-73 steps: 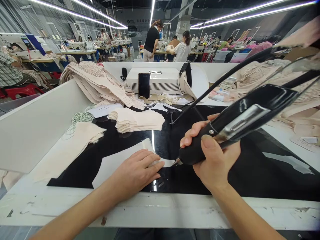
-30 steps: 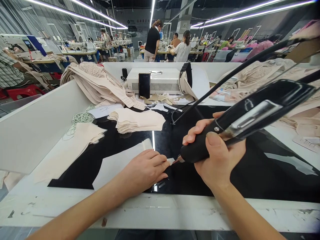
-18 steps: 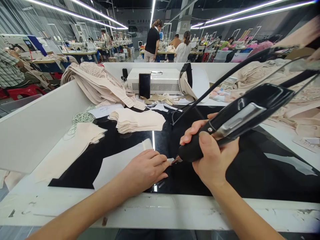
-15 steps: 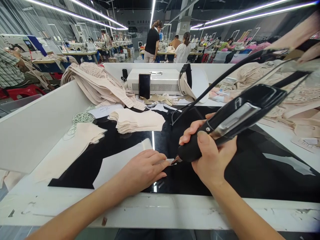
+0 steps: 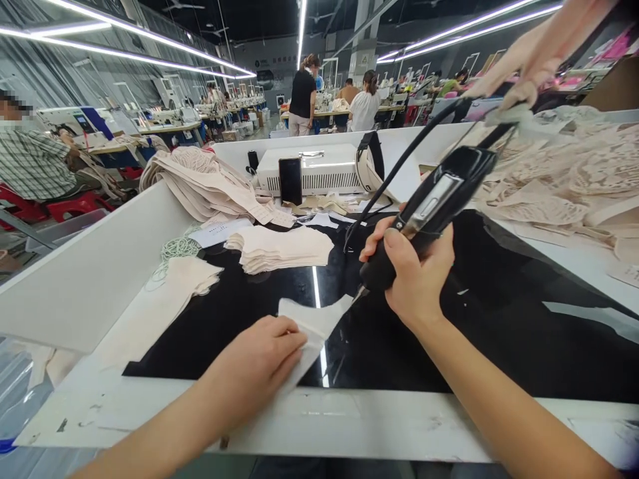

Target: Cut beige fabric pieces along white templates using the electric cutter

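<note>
My right hand [image 5: 417,276] is wrapped round a black corded hand-held cutter [image 5: 434,203], which slants up to the right. Its thin metal tip points down at the pointed corner of a white fabric piece [image 5: 314,320]; whether they touch is hard to tell. My left hand [image 5: 267,359] has its fingers bent over that piece near the front edge of the black board [image 5: 399,362], gripping it; the thumb is hidden. Farther back on the board lies a stack of cream fabric pieces [image 5: 284,249]. More cream pieces [image 5: 160,306] lie along the left side.
A white vented box [image 5: 319,169] stands behind, with a phone [image 5: 290,181] against it. A black cable [image 5: 394,183] loops from the cutter to the board. Cream fabric heaps [image 5: 564,179] fill the right, and cream strips [image 5: 214,183] the back left. Green cord [image 5: 180,247] lies beside them.
The white fabric piece has been turned and shifted right, its corner now pointing to the cutter tip. My left hand has moved slightly left and nearer; the cutter has lifted and shifted away from me.
</note>
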Available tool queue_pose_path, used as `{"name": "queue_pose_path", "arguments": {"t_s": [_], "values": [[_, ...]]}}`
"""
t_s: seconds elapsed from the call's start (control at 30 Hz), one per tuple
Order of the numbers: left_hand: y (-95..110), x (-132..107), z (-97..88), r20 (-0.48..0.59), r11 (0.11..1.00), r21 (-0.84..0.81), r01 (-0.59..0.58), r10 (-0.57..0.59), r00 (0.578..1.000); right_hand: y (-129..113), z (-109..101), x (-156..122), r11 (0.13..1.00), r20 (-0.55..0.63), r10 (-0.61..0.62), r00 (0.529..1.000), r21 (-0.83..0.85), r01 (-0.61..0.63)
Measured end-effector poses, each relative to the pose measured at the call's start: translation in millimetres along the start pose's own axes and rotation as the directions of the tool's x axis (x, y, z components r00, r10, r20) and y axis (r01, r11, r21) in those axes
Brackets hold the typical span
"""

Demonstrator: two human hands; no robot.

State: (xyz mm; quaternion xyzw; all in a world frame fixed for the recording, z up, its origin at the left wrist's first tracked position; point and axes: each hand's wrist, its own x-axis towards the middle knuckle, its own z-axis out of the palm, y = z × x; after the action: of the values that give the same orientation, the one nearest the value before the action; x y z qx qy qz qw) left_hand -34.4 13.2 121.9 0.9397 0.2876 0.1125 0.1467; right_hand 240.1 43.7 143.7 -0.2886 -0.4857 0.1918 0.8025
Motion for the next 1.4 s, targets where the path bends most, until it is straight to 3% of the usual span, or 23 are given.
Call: {"name": "queue_pose_path", "arguments": {"t_s": [0.1, 0.17, 0.37, 0.5, 0.67, 0.8, 1.4], "values": [[22, 3, -5.9, 0.135, 0.988, -0.107, 0.113, -0.098, 0.986, -1, 5, 0, 0.999, 0.001, 0.011, 1.000, 0.032, -0.011], [26, 10, -10.6, 0.192, 0.979, -0.138, 0.152, -0.124, 0.974, -3, 7, -3, 0.998, 0.005, 0.033, 0.999, 0.051, -0.033], [-4, 48, -5.7, 0.004, 0.993, -0.120, 0.022, -0.022, 1.000, -2, 14, -11, 0.998, 0.012, 0.032, 0.999, 0.049, -0.032], [-20, 63, 1.8, 0.012, 0.985, -0.172, -0.018, 0.021, 1.000, -1, 21, -11, 0.996, 0.026, 0.052, 0.998, 0.071, -0.054], [-24, 62, 2.9, 0.156, 0.989, -0.136, 0.055, -0.033, 0.987, 0, 30, -12, 0.991, 0.008, 0.109, 0.994, 0.082, -0.109], [-23, 60, 0.2, 0.209, 0.991, -0.097, 0.096, -0.074, 0.975, 3, 36, -16, 0.990, 0.011, 0.115, 0.993, 0.085, -0.116], [-23, 57, -3.9, 0.237, 0.998, -0.042, 0.040, -0.029, 0.971, 3, 39, -24, 0.990, 0.079, 0.129, 0.988, 0.042, -0.133]]}}
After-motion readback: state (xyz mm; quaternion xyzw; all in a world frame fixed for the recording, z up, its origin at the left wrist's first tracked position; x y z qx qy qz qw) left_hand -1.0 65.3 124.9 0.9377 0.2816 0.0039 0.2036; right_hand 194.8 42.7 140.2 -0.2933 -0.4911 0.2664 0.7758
